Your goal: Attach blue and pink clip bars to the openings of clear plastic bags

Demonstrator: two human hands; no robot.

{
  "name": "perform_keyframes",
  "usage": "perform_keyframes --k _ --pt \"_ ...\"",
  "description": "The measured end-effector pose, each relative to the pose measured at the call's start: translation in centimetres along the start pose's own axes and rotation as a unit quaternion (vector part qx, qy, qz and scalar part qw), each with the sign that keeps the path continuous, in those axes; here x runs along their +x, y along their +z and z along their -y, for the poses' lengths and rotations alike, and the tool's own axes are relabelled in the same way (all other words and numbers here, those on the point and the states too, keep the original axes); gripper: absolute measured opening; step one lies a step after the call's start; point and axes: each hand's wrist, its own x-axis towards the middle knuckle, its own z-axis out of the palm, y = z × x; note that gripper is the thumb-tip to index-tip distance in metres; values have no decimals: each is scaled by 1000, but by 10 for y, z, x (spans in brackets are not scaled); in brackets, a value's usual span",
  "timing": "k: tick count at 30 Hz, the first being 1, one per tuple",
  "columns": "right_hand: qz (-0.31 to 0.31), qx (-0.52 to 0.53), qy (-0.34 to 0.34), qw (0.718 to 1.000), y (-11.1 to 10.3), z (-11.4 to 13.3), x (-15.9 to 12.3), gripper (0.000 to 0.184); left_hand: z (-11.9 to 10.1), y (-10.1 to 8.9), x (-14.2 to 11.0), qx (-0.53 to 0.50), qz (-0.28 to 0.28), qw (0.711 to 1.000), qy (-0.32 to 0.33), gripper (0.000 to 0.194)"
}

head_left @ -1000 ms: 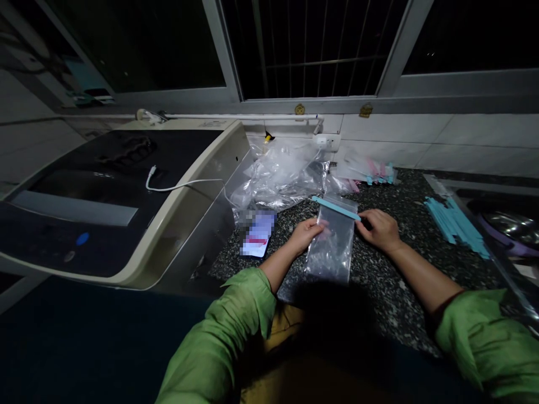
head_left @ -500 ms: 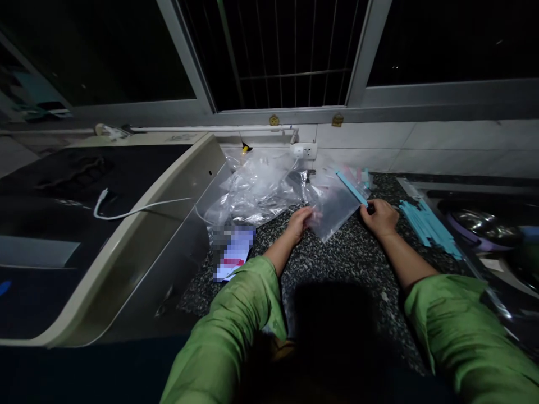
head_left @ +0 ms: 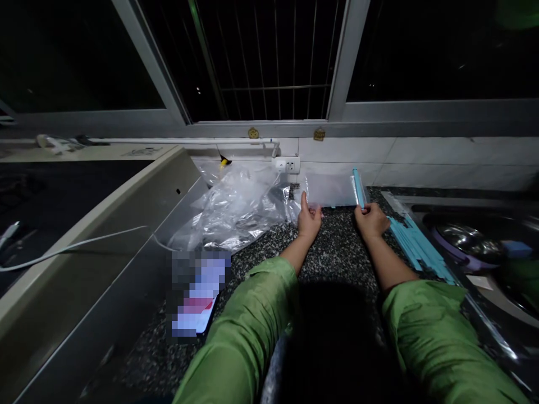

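Observation:
A clear plastic bag (head_left: 330, 189) is held up between my two hands above the speckled counter. My left hand (head_left: 309, 221) grips its lower left corner, fingers curled and one digit pointing up along the edge. On the right side of the bag a narrow light-blue strip (head_left: 357, 188) stands nearly upright. My right hand (head_left: 373, 220) pinches the lower end of this strip; whether the bag's edge is pinched with it is hard to see. Several more blue strips (head_left: 421, 249) lie in a pile right of my right hand.
Crumpled clear plastic bags (head_left: 240, 210) are heaped to the left, by a wall socket (head_left: 288, 165) with a white plug. A phone (head_left: 200, 297) lies nearer me. At the right is a sink (head_left: 421, 210) with a metal bowl (head_left: 467, 241); a large beige-edged appliance (head_left: 138, 185) stands left.
The bag has turned from slanting to roughly level, and the blue strip from diagonal to nearly upright. My left hand has rotated upward. The view has shifted to the right.

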Motion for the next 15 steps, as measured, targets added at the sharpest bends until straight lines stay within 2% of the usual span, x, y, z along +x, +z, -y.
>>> perform_keyframes --k 7,15 --pt "14 -32 71 997 7 8 17 31 6 16 29 57 45 994 79 53" --pt "35 -51 113 992 7 13 27 32 8 18 31 101 81 987 99 49"
